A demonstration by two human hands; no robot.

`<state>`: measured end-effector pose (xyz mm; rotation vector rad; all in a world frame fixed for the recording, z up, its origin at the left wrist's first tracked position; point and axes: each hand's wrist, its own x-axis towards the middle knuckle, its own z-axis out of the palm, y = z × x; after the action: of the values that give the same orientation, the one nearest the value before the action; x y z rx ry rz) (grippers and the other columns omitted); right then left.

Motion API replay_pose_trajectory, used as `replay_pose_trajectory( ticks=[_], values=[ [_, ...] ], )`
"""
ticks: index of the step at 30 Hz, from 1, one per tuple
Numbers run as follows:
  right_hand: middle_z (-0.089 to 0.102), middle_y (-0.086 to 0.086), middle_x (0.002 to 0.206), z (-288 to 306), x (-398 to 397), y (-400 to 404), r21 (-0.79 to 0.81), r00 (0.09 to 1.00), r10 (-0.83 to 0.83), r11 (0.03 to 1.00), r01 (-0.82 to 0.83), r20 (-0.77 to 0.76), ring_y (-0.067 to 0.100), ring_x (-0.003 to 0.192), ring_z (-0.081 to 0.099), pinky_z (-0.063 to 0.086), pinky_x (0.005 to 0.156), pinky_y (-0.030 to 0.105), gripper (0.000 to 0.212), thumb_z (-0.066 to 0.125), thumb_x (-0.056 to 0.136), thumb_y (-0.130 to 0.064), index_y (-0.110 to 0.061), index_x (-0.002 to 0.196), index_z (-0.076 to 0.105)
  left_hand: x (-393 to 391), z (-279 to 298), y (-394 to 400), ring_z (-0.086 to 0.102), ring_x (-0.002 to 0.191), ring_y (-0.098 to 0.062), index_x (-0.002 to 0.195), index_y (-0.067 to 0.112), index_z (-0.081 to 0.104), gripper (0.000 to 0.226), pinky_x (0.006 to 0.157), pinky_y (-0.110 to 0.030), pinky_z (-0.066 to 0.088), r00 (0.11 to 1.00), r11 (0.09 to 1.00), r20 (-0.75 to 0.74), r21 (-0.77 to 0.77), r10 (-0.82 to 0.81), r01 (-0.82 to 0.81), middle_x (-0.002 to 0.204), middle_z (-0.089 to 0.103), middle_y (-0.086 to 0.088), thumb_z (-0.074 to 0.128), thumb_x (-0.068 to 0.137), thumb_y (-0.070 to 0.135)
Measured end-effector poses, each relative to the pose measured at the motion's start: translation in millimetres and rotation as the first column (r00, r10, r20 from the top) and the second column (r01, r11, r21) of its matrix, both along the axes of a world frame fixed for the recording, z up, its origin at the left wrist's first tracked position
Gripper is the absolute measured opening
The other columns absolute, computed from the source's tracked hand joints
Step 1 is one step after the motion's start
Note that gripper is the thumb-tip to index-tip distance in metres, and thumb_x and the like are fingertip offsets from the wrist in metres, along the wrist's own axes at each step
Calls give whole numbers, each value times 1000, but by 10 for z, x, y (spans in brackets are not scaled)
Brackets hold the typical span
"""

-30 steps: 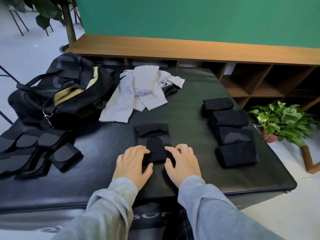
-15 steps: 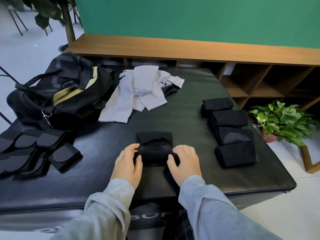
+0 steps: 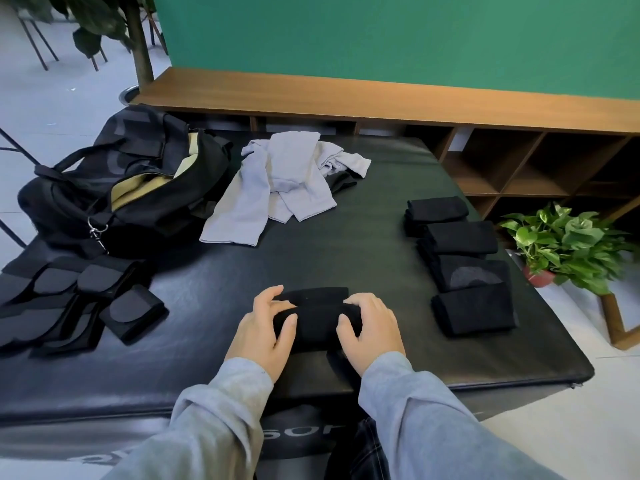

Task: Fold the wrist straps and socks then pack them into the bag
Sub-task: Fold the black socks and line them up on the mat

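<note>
At table's far left, open bag [image 3: 138,188], contents unclear; left hand [image 3: 263,323] and right hand [image 3: 372,327], each grip clamped on black sock [image 3: 317,322]

Black socks [image 3: 317,317], black wrist straps [image 3: 79,306], black bag [image 3: 114,188] with tan lining, pale grey cloths [image 3: 277,185], black mat [image 3: 311,258], green wall [image 3: 398,39].

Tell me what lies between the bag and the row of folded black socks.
In the head view, a loose pile of grey socks lies on the black mat between the bag and the folded black socks.
</note>
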<state>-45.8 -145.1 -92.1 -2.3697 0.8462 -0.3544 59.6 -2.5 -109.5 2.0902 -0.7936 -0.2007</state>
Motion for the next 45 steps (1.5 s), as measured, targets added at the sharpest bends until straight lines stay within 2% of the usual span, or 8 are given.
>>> replay_pose_trajectory(
  ticks=[9, 14, 17, 21, 25, 31, 34, 45],
  values=[
    [58, -4, 114, -32, 96, -71, 8, 990, -76, 997, 78, -118, 17, 111, 47, 33, 93, 24, 32, 38, 100, -36, -18, 122, 54, 38, 34, -42, 44, 110, -3, 136, 31, 27, 50, 94, -24, 36, 974, 997, -216, -13, 66, -71, 110, 50, 13, 52, 92, 32],
    [53, -9, 92, -14, 164, -146, 77, 986, -125, 988, 134, -113, 18, 103, 51, 39, 87, 27, 32, 39, 99, -41, -19, 112, 59, 58, 28, -67, 49, 100, -8, 134, 24, 36, 46, 84, -20, 35, 976, 992, -177, 6, 123, -124, 94, 52, 19, 55, 92, 23],
    [58, -10, 108, -47, 177, -129, 6, 990, -94, 995, 95, -101, 14, 108, 47, 36, 93, 26, 31, 41, 97, -44, -23, 115, 56, 75, 17, -75, 45, 112, -12, 130, 20, 43, 46, 92, -21, 33, 985, 988, -84, 15, 153, -152, 107, 49, 12, 59, 87, 15],
    [38, -12, 139, -103, 190, -105, -63, 990, -90, 994, 84, -108, 12, 130, 28, 24, 105, 26, 50, 40, 95, -50, -24, 137, 38, 137, -29, -104, 35, 129, -16, 136, 22, 39, 52, 107, -28, 24, 983, 974, -27, 148, 180, -174, 135, 43, 4, 52, 86, 12],
    [29, -14, 148, -107, 206, -139, -73, 985, -34, 997, 22, -170, 10, 135, 18, 19, 107, 27, 49, 39, 95, -50, -23, 136, 43, 146, 35, -143, 36, 127, -15, 133, 22, 43, 49, 107, -26, 19, 994, 970, 13, 214, 112, -113, 132, 48, 4, 48, 86, 9],
    [51, -10, 124, -77, -3, -68, 109, 1000, -26, 994, 25, 7, 14, 117, 43, 32, 96, 22, 17, 48, 96, -32, -19, 108, 48, 21, 56, -14, 42, 113, -8, 127, 26, 46, 47, 98, -21, 31, 999, 994, -42, 104, -27, 32, 120, 50, 10, 54, 86, 4],
    [53, -4, 102, -3, -120, -55, 291, 991, -118, 952, 96, 61, 18, 97, 50, 37, 78, 24, 10, 46, 97, -32, -25, 101, 40, -118, 53, -86, 50, 101, 4, 108, 47, 44, 47, 90, -20, 37, 997, 998, -51, 21, -61, 62, 109, 49, 27, 55, 87, 6],
    [49, -21, 87, 239, -642, -597, 359, 826, -458, 870, 339, 329, 0, 73, 48, 33, 64, 8, 29, 58, 92, -21, -32, 82, 33, -532, 232, -922, 53, 109, -5, 83, 53, 47, 52, 92, -16, 39, 970, 966, -2, -88, -244, 243, 128, 42, 23, 56, 87, 2]
  ],
)
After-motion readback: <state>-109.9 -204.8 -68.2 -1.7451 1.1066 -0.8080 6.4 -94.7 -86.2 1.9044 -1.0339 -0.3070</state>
